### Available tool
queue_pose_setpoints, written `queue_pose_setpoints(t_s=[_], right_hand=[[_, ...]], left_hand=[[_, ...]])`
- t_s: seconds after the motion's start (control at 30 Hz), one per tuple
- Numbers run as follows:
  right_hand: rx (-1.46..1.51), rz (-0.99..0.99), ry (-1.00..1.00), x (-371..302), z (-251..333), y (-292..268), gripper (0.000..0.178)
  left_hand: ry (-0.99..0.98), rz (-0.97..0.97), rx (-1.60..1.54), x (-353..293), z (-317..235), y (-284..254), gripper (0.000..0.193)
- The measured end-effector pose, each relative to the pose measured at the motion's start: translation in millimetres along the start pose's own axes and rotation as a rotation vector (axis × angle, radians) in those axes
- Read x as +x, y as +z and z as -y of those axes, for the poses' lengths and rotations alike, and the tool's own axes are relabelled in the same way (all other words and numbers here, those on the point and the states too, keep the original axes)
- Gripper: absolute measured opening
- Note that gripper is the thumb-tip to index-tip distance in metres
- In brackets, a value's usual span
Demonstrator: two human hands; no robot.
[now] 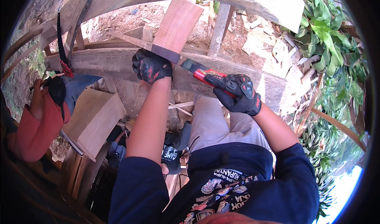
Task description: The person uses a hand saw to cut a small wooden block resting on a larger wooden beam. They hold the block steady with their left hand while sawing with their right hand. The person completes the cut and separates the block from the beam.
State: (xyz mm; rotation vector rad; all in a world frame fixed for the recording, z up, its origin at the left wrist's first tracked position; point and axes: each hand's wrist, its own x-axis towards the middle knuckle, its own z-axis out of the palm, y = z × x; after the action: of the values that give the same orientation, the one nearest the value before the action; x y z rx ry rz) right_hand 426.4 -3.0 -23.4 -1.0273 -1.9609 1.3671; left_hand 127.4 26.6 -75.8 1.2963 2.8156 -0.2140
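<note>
Shirt (231,172) foremost, right hand (237,90) clenches saw (190,66); left hand (151,67), curled at beam's edge (107,60), may hold block (177,25); likely sawing, steadiness next.

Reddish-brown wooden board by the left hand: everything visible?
The reddish-brown rectangular wooden board has a grained face and a dark band across its near end. It slants, far end rightward, over a grey wooden beam. The black-gloved left hand is at that near end; a red-handled saw reaches its near right corner.

The saw handle (200,76) looks glossy plastic, the block (178,24) smooth wood, the beam (103,60) rough wood.
</note>
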Motion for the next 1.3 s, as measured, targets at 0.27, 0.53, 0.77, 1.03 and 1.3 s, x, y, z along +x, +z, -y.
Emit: queue_pose_setpoints(t_s=[0.27,0.53,0.77,1.03,1.3], right_hand=[[0.115,-0.198,-0.059,69,15,54,0.056],[0.063,-0.168,0.002,43,18,40,0.053],[0.020,-0.134,-0.008,-9,21,18,0.049],[0.129,-0.174,-0.055,69,26,42,0.056],[0.056,-0.125,-0.011,-1,8,24,0.057]], left_hand=[[0.092,-0.101,-0.074,-3,2,2,0.052],[0.018,0.076,-0.024,3,-8,-14,0.048],[0.097,-0.014,0.019,-1,1,0,0.048],[-0.029,0.129,-0.080,5,-1,-2,0.057],[-0.095,0.022,-0.073,2,8,8,0.048]])
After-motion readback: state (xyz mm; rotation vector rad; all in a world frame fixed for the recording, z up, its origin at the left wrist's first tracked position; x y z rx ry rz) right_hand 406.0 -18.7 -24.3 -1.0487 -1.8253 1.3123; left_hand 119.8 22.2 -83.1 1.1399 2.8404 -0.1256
